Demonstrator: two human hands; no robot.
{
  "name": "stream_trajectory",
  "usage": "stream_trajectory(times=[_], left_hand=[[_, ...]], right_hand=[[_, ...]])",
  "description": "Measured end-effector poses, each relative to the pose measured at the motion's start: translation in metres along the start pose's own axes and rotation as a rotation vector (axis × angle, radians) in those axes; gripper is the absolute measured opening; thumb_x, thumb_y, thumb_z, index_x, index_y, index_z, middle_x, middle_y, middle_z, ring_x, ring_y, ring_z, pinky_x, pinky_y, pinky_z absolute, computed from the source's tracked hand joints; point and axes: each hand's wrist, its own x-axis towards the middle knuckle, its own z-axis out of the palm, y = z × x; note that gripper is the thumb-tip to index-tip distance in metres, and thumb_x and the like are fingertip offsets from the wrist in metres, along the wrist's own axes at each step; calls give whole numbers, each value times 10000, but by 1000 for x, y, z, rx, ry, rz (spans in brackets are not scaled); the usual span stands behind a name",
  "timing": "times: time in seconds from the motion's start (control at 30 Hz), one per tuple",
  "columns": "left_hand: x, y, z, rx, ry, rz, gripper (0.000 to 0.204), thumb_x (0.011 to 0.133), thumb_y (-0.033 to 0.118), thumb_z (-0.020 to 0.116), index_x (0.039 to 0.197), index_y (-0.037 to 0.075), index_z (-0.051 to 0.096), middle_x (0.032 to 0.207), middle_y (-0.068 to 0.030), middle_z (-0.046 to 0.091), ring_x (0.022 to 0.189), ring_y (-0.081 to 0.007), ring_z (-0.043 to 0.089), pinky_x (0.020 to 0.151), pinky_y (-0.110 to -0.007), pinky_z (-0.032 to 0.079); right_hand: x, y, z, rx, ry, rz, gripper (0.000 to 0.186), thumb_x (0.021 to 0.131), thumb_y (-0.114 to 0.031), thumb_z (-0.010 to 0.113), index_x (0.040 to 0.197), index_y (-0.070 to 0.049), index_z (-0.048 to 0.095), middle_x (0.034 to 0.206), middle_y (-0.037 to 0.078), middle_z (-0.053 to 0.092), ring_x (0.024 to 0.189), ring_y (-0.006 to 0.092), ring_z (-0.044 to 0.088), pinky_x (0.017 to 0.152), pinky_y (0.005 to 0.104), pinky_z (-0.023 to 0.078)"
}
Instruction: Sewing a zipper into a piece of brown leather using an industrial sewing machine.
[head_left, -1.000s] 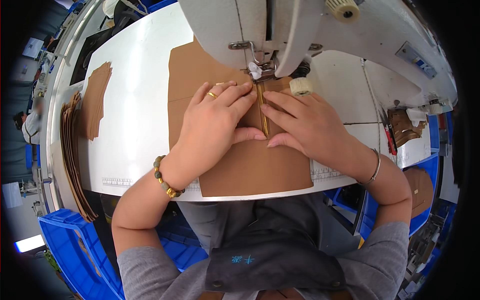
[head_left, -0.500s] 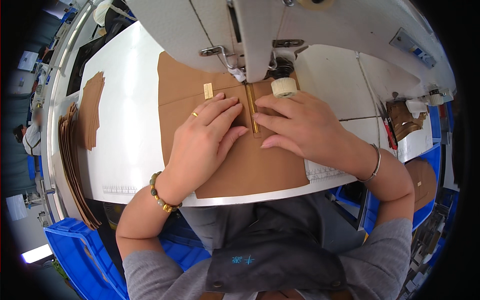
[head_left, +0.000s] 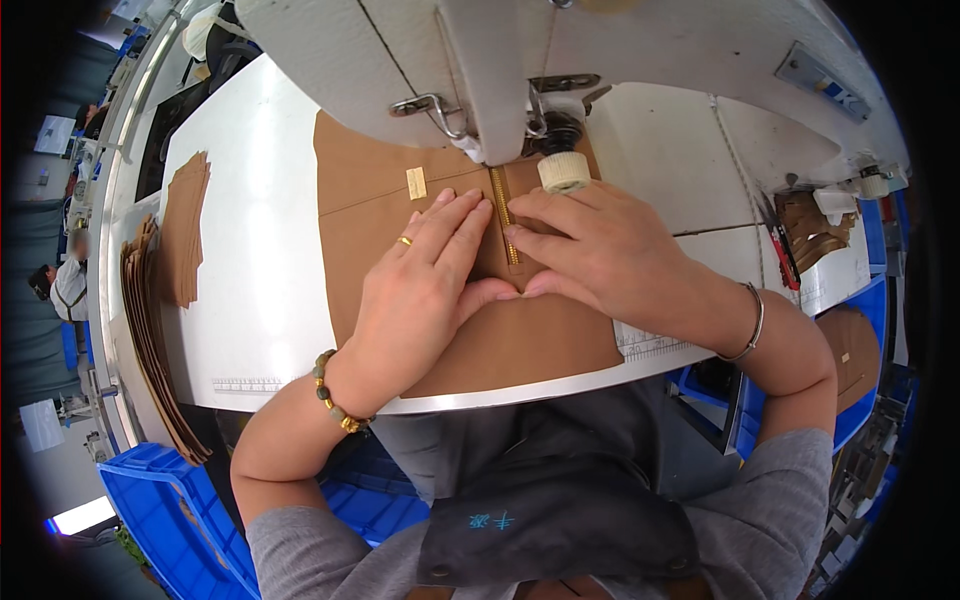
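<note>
A brown fabric panel [head_left: 520,340] lies flat on the white sewing table [head_left: 240,300], running under the head of a white sewing machine [head_left: 480,70]. A gold zipper [head_left: 503,215] runs down the fabric from the needle area. My left hand [head_left: 425,285], with a gold ring and a beaded bracelet, presses flat on the fabric just left of the zipper. My right hand [head_left: 610,255], with a thin bangle at the wrist, presses flat on the right side of it. The thumbs touch below the zipper. Neither hand grips anything.
A stack of brown fabric pieces [head_left: 180,240] lies at the table's left, with more hanging over the left edge [head_left: 150,350]. Blue plastic bins [head_left: 160,510] stand below on the left. More brown pieces and tools [head_left: 810,230] sit at the right. Another person [head_left: 65,285] works far left.
The fabric and both hands have slid farther up toward the machine head, and the zipper's upper end now sits under the presser foot area. My hands stay flat beside the zipper.
</note>
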Motion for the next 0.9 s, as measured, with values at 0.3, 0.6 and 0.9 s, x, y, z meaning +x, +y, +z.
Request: stream_trajectory(times=[0.3,0.6,0.9], left_hand=[[5,1,-7,48,-78,55,718,804,406,799,1378,-1,661,1458,-107,648,1347,-328,601,1111,-418,512],[18,-10,-5,46,-68,26,683,795,376,821,1353,6,687,1429,-106,648,1322,-325,609,1081,-416,523],[5,-5,-4,14,-23,32,595,811,339,853,1297,18,730,1366,-110,695,1339,-329,632,1061,-408,553]], right_hand=[[2,-1,1,-12,35,-25,500,747,-319,847,1144,-37,739,1155,66,657,1105,259,636,942,386,540],[10,11,6,-60,49,29,524,763,-318,849,1199,-50,740,1154,56,661,1064,256,630,929,388,535],[7,9,1,-64,72,-3,398,797,-280,839,1144,-98,767,1149,44,685,1059,248,658,903,379,564]])
